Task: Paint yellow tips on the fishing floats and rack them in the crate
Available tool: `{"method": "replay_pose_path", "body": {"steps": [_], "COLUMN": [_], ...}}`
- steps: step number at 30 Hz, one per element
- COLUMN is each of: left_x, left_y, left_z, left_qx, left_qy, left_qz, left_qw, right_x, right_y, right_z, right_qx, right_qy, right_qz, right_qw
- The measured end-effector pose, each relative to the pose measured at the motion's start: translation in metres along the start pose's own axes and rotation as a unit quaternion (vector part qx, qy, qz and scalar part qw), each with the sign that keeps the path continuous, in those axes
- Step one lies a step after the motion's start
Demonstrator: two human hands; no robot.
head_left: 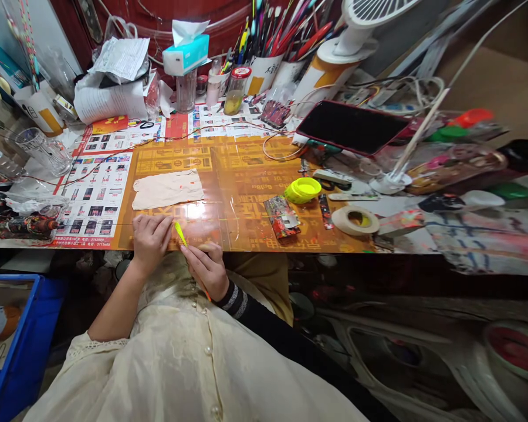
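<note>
We log a two-handed close work pose at the near edge of the surface (246,176), which is covered in amber and red printed sheets. The right hand (205,271), in a black striped cuff, is closed in a pen grip on a slender yellow-tipped stick (180,233), an orange end showing below the hand; the picture does not settle whether it is a pen or a brush. The stick tilts up and away from the wrist, its tip just beside the fingers of the left hand (152,243). That hand rests at the surface edge with its fingers curled narrowly inward; we cannot tell whether it pinches anything. A thin dark thread (92,224) runs along the surface toward it, but its end is lost at the fingers. The step in hand, as we read it, is fine handling of the stick between the two hands, with the pale pink fabric piece (167,189) lying flat just beyond them. The next move calls for steady control of the tip in that narrow space. Farther right lie a yellow-green plastic ring (303,189) and a roll of masking tape (355,220), while a tissue box (186,54) and cups crowded with pens (264,41) stand along the back. A blue plastic crate (17,346) sits below the surface at left.
</note>
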State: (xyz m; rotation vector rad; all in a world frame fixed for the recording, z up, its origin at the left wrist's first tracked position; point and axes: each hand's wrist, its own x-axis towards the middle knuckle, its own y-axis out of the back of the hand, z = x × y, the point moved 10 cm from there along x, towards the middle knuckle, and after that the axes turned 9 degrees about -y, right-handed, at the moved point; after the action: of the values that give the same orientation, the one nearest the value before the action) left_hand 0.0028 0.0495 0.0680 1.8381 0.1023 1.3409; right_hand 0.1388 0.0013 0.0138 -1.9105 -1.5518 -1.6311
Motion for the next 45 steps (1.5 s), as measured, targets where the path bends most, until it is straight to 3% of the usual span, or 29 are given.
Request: {"method": "replay_pose_path", "body": {"steps": [14, 23, 35, 41, 45], "left_x": [0.0, 0.001, 0.002, 0.015, 0.007], "left_y": [-0.003, 0.003, 0.016, 0.05, 0.096], "left_z": [-0.003, 0.0, -0.004, 0.02, -0.006], "left_qx": [-0.015, 0.005, -0.035, -0.036, 0.05], "left_qy": [0.019, 0.002, 0.019, -0.052, -0.02], "left_qz": [-0.016, 0.003, 0.018, 0.036, 0.002], "left_qw": [1.0, 1.0, 0.999, 0.997, 0.999], "right_x": [-0.001, -0.008, -0.001, -0.013, -0.021], "right_y": [0.0, 0.0, 0.021, 0.026, 0.027], "right_z": [0.004, 0.007, 0.004, 0.004, 0.012], "right_qx": [0.006, 0.009, 0.077, 0.077, 0.059], "right_qy": [-0.012, -0.006, 0.03, 0.044, 0.053], "right_qz": [-0.003, 0.0, 0.023, 0.018, 0.034], "right_qw": [1.0, 1.0, 0.996, 0.996, 0.996]}}
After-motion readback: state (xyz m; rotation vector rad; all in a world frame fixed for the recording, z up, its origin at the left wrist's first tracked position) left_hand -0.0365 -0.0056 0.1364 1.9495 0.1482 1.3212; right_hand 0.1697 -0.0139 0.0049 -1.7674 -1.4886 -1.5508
